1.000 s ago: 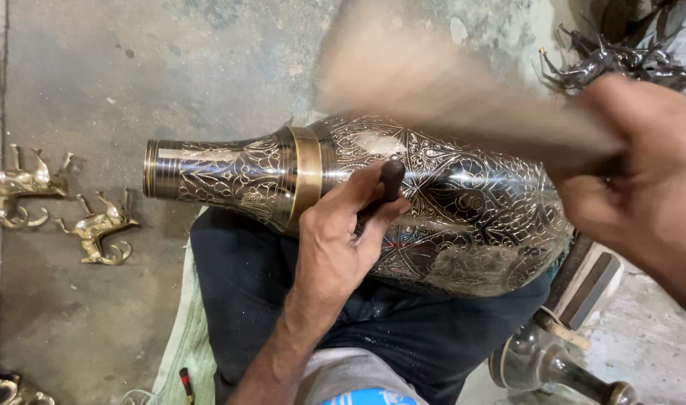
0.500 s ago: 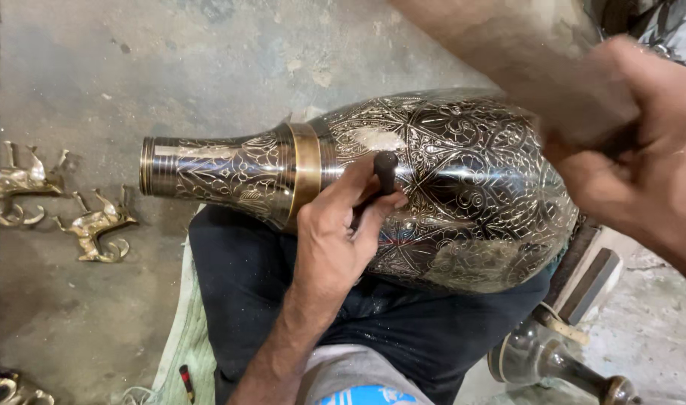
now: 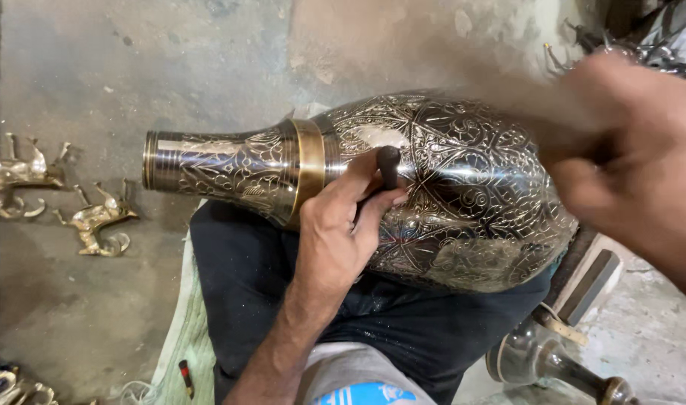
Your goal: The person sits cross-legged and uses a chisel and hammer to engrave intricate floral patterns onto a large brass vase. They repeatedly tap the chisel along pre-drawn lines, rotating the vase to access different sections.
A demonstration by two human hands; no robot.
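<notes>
Centrally, an engraved brass vase (image 3: 433, 195) lies sideways across the person's lap; the left hand (image 3: 335, 232) pinches a dark punch (image 3: 388, 169) against it, the right hand (image 3: 635, 165) fisted around a blurred mallet (image 3: 523, 105).

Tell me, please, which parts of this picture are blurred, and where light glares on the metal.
In the head view, the right hand and the wooden mallet it swings are smeared by motion blur; the left hand, its chisel and the engraved vase are sharp; bright glare sits on the vase's shoulder near the brass band.
</notes>
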